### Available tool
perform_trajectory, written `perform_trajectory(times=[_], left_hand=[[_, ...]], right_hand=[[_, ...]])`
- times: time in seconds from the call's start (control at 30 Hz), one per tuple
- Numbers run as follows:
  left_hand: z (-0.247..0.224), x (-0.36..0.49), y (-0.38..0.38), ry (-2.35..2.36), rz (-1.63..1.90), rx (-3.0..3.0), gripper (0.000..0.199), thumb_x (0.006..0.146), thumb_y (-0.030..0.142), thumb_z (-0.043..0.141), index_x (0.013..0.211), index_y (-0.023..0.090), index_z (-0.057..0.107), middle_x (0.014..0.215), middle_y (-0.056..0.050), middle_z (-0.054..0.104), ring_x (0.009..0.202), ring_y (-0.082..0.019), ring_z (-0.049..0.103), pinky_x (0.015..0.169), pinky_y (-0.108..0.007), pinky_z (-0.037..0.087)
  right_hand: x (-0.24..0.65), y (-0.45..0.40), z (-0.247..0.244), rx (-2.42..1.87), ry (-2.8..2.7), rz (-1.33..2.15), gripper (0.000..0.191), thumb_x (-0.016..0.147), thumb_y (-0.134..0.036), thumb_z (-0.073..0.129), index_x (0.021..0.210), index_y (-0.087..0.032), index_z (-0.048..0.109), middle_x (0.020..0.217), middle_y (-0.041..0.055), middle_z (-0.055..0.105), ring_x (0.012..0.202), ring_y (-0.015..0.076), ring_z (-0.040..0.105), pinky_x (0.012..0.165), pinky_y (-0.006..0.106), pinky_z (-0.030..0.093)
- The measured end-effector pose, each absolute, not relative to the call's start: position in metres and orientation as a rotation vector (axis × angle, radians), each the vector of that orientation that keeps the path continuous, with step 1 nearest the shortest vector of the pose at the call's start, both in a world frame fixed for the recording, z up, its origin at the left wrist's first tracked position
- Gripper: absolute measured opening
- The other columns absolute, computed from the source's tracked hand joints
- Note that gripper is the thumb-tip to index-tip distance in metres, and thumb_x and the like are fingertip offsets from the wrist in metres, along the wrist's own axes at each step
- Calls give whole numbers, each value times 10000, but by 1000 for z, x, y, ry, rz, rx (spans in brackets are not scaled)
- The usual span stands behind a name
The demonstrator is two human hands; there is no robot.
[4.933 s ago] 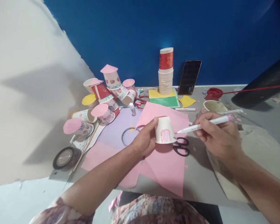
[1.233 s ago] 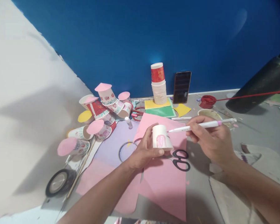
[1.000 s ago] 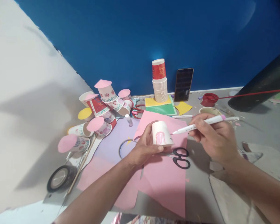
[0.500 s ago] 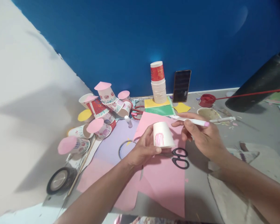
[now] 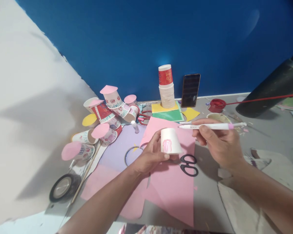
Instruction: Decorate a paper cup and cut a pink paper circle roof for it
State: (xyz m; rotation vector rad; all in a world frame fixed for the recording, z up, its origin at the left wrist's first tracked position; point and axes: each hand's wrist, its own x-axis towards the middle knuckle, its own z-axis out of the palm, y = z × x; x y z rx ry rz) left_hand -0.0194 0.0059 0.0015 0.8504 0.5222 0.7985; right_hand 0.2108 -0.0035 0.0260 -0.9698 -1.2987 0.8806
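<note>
My left hand [image 5: 150, 156] is closed around a white paper cup [image 5: 174, 139], held upside down with its wide rim low. A pink arched shape with a darker outline is drawn on the cup's side. To the right of it, my right hand [image 5: 219, 143] grips a white marker [image 5: 207, 126] with a pink end; its tip points left, apart from the cup. Below the cup lie the black handles of scissors [image 5: 189, 165], on a pink paper sheet [image 5: 171, 195]. The scissors' blades are mostly hidden behind my left hand and the cup.
Several decorated paper cups [image 5: 104, 112] are piled at the left. A stack of cups [image 5: 167, 94] stands at the back beside an upright phone [image 5: 190, 90]. Black tape [image 5: 63, 188] lies at the left; a red lid [image 5: 216, 105] and a dark cylinder [image 5: 266, 87] are at the right.
My right hand has moved right, away from the cup, with the marker now lying more level. My left hand and the cup have stayed nearly still.
</note>
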Motion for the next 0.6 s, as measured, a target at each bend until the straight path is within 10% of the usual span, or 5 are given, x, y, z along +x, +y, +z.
perform_trajectory(times=[0.6], left_hand=[[1,-17,6,491,773,883,917,646,165,867,1459,239,449,1104,-70,712,831,-216,720,814,-373,562]], right_hand=[[206,-16,33,-1126,-1523,504,130,989,-317,675,897,-256,743,764,13,721,663,170,674,578,282,542]])
